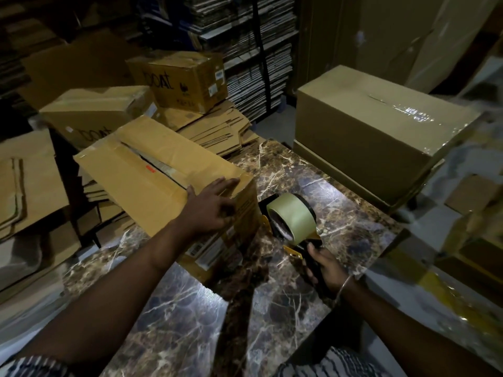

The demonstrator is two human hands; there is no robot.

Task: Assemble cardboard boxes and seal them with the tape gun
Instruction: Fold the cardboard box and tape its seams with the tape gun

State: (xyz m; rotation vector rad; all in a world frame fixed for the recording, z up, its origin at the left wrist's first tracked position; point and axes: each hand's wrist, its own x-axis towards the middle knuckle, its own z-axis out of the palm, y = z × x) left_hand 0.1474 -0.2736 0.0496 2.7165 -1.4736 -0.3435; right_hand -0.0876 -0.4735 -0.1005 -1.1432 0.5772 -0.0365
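A long cardboard box stands on the marble table, its top flaps folded in with a narrow gap along the seam. My left hand rests on the box's near right top corner, fingers stretched over the edge. Just right of the box, my right hand grips the black handle of the tape gun, which carries a roll of clear tape and sits low on the table beside the box's end face.
A larger box sealed with shiny tape stands at the table's far right. Flattened cartons and printed boxes pile up behind and to the left. Shelves of stacked cardboard fill the back.
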